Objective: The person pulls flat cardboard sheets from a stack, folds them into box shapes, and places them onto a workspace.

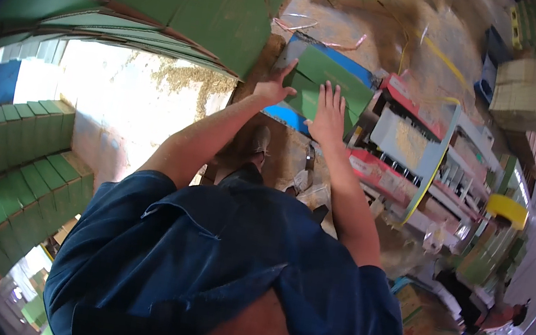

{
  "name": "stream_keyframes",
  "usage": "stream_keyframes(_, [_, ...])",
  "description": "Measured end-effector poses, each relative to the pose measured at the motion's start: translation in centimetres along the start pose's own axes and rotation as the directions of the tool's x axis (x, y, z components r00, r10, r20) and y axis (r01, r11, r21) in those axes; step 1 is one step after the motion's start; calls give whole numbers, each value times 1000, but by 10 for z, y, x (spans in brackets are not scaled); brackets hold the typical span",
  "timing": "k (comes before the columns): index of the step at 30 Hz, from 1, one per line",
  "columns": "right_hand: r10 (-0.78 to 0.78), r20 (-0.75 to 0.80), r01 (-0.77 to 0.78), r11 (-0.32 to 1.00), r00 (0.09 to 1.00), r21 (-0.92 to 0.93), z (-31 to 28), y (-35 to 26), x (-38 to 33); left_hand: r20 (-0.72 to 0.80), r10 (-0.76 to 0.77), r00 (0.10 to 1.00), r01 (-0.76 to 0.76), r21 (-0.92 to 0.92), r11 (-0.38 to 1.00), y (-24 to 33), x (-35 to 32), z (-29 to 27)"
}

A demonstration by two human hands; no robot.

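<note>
A green cardboard box (311,78) with its top flaps folded down lies on a blue work surface (285,116) in front of me. At its left edge is my left hand (276,88), thumb and fingers spread against the cardboard. My right hand (330,113) rests with fingers stretched out flat on the top, nearer the right side. Neither hand grips anything. Just right of the box stands a carton sealing machine (405,142) with red side rails and a grey plate across its top.
Tall green cardboard sheets (195,0) stand at the far left. Rows of green boxes (26,181) are stacked at the left. A yellow tape roll (507,211) sits on the machine's right side. Brown cartons (524,87) are piled at far right. Another person (475,303) is at lower right.
</note>
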State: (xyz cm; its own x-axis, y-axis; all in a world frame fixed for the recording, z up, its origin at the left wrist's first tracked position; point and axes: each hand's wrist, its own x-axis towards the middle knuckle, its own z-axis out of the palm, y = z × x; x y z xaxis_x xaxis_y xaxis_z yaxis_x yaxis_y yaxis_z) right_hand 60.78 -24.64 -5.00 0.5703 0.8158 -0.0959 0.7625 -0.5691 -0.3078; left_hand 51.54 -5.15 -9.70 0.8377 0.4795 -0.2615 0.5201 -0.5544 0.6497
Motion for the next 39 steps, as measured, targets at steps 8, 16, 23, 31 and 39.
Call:
stream_keyframes(8, [67,-86,-67,998,994,-4,-3,56,-46,-7,173,985,-174,-17,985,50,18,22])
stream_keyframes(16, [41,-260,-81,986,965,-147,18,69,-66,118,191,974,-206,137,969,65,38,10])
stream_keyframes(23, [-4,-268,-57,974,964,-221,9,95,-54,123,247,961,-263,131,956,67,50,23])
stream_keyframes(31, [45,-157,-13,980,987,197,13,-9,-135,-30,316,948,-316,10,949,96,30,89])
stream_keyframes(39, [239,221,-323,770,946,550,-87,1,-128,69,549,833,-483,-394,782,84,-19,126])
